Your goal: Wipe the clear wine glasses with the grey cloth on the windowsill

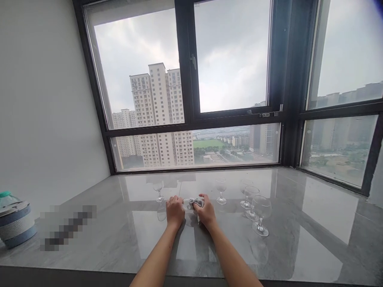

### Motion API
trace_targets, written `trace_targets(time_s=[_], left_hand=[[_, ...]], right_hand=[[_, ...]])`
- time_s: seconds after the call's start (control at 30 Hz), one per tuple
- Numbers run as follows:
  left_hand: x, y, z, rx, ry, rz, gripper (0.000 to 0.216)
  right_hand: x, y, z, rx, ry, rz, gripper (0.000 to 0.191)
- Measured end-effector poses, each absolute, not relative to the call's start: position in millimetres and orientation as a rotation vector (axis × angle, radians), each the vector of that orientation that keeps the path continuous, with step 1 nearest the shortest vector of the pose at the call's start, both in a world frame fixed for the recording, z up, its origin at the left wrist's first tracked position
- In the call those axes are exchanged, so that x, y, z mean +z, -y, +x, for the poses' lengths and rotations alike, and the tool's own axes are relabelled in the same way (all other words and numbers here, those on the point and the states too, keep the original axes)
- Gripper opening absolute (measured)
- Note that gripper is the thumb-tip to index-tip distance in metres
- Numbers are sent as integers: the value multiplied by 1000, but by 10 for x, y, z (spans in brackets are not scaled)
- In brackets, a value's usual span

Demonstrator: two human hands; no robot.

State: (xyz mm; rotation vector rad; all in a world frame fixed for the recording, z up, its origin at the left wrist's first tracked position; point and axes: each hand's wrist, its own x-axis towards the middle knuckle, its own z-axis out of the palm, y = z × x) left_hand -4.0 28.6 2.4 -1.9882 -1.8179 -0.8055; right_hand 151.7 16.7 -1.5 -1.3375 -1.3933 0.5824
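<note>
My left hand is closed around a clear wine glass lying on its side between both hands. My right hand is closed on a small grey cloth pressed against that glass. Both hands rest on the glossy grey marble sill. One stemmed glass stands just beyond my left hand. Another glass stands upright just past my right hand.
Three more wine glasses stand in a cluster to the right. A round blue-and-white container sits at the far left edge, next to a blurred dark object. Large black-framed windows close off the back; a white wall stands on the left.
</note>
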Motion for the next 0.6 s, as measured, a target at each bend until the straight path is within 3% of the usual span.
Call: trace_targets(time_s=[0.2,0.6], left_hand=[[29,-270,-38,-794,1875,-1960,26],[34,-273,-36,-792,1808,-2049,24]], right_hand=[[-71,-222,1507,672,1342,-1060,37],[-213,-311,1468,450,1240,-1236,62]])
